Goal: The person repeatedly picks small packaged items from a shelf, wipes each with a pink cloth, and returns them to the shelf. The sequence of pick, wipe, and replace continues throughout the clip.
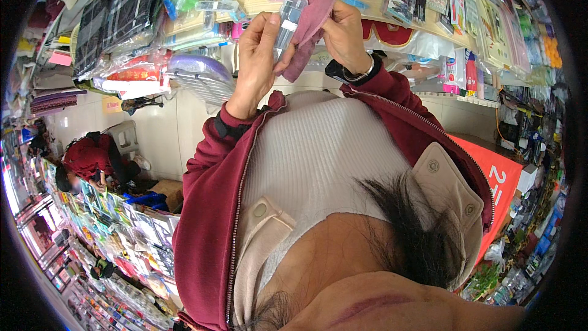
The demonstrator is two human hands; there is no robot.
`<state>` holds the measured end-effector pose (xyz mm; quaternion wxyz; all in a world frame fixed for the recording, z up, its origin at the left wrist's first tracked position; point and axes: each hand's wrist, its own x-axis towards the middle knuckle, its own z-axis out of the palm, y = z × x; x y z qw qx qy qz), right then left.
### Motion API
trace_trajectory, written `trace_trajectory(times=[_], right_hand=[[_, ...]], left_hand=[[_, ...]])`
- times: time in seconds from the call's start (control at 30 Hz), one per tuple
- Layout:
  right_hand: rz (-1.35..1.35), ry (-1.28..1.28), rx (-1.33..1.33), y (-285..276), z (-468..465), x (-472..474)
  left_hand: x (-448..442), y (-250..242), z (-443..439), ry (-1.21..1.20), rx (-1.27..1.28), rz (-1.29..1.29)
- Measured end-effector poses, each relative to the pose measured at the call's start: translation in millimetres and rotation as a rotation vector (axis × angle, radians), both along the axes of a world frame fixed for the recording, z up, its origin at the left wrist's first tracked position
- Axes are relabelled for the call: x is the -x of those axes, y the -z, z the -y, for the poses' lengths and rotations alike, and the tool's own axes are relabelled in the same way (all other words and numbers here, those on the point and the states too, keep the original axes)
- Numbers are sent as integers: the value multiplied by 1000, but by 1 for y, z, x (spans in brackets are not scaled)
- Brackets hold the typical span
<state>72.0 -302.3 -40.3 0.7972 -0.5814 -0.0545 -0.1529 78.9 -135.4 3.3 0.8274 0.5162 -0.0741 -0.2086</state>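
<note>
My left hand [258, 43] grips a small clear plastic case [294, 6] with a white label, thumb on its near side. The case is tilted, its upper end pointing away from me. My right hand [345, 32] holds a folded dusty-pink cloth [317, 7], which lies against the right side of the case and hangs down below it. Some of the right fingers are hidden behind the cloth. Both hands are above the near edge of a pale wooden shelf [376, 9] of stationery. What the case contains cannot be told.
Packs of pens [401, 0] and notebooks [498, 32] stand at right. Plaid fabric items in plastic [134, 7] lie at left, above a wrapped purple item [200, 66]. A person in dark red [92, 156] bends over goods at lower left, beside a pale plastic stool [125, 137].
</note>
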Motion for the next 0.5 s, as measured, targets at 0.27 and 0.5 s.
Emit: trace_trajectory(times=[0.27,0.5], right_hand=[[5,-143,-188,-2,12,-5],[6,-70,-250,4,-22,-2]], left_hand=[[3,-1,-1,-23,-161,192],[-7,9,5,-78,93,6]])
